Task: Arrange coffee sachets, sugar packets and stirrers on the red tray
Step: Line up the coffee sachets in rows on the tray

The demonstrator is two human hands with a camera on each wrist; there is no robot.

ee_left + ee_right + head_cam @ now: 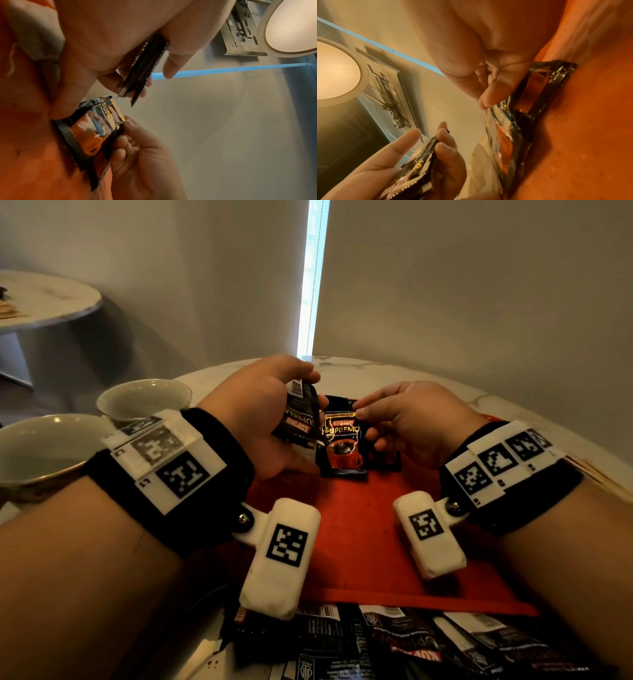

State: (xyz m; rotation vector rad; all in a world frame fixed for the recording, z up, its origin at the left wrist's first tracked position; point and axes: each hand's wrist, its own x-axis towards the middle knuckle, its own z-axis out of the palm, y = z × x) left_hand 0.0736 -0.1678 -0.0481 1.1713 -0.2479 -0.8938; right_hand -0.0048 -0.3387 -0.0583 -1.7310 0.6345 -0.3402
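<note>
A person sits at a marble table (394,371) with a red tray (359,525) in front of them. The left hand (260,412) grips a small bundle of black coffee sachets (301,419), fingers curled round them, held just above the tray's far end. The right hand (407,419) pinches the top edge of a single sachet (342,440) between thumb and fingertips, standing it upright on the tray against others already there. More sachets lie in a loose pile (411,642) on the table at the tray's near edge. Two pale cups (144,397) stand to the left. No sugar packets or stirrers can be made out.

Risks, as a judgement: the standing sachet looks likely to topple once released, knocking its neighbours flat. The left hand's bundle is slick foil and fanned, so one could slide out. The wrist cameras hang low and could sweep the pile.
</note>
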